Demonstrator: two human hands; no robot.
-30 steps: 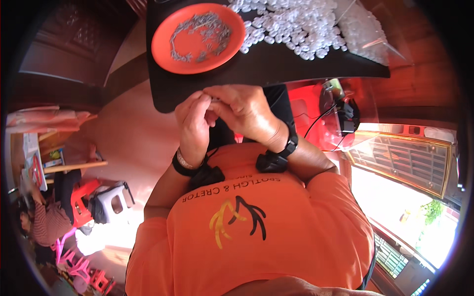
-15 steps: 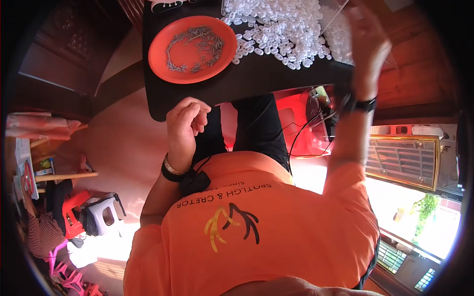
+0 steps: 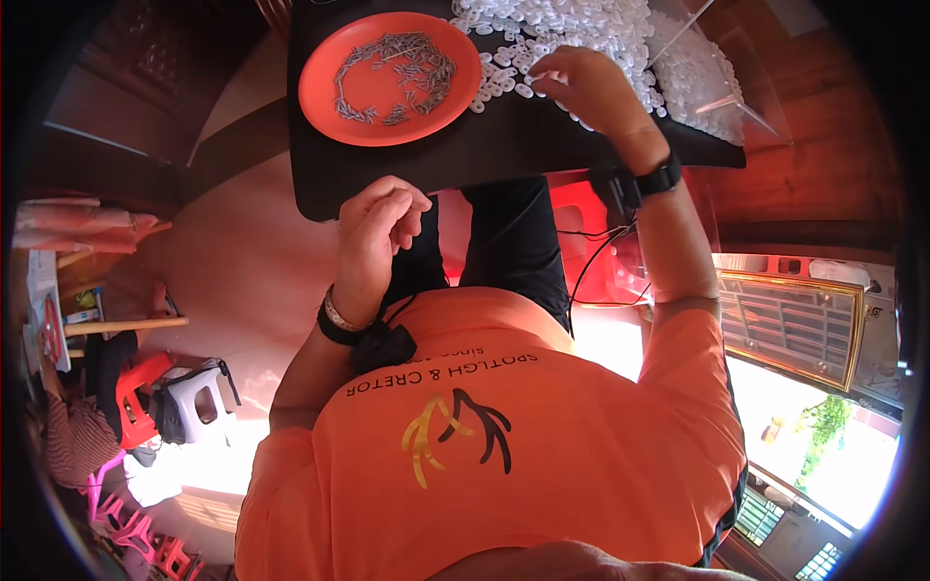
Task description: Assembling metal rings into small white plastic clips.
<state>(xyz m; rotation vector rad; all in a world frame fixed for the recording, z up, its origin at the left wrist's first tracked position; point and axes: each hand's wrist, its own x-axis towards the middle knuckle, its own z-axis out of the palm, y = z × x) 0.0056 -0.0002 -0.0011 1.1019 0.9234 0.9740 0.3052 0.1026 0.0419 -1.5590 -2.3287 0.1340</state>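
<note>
My right hand point(image 3: 599, 95) is over the near edge of a heap of white oval plastic pieces point(image 3: 542, 24) on the black table. Its thumb and fingertips come together at a white oval piece point(image 3: 534, 81); the hand covers part of the heap. My left hand point(image 3: 381, 221) is curled closed just off the table's near edge, palm side turned in; what its fingers hold, if anything, is hidden. Beyond it, an orange round plate point(image 3: 320, 108) bears many small grey metal pins point(image 3: 426, 73), mostly strewn in a ring.
A clear plastic container point(image 3: 722, 102) with more white pieces stands at the table's right end. The black table point(image 3: 465, 165) has a rounded near-left corner. Dark cables point(image 3: 581, 281) hang below it, beside a red stool point(image 3: 591, 232). More stools point(image 3: 199, 402) stand at the lower left.
My right hand has moved left from the clear container to the near edge of the white heap. My left hand stays curled in nearly the same place. The view has shifted slightly.
</note>
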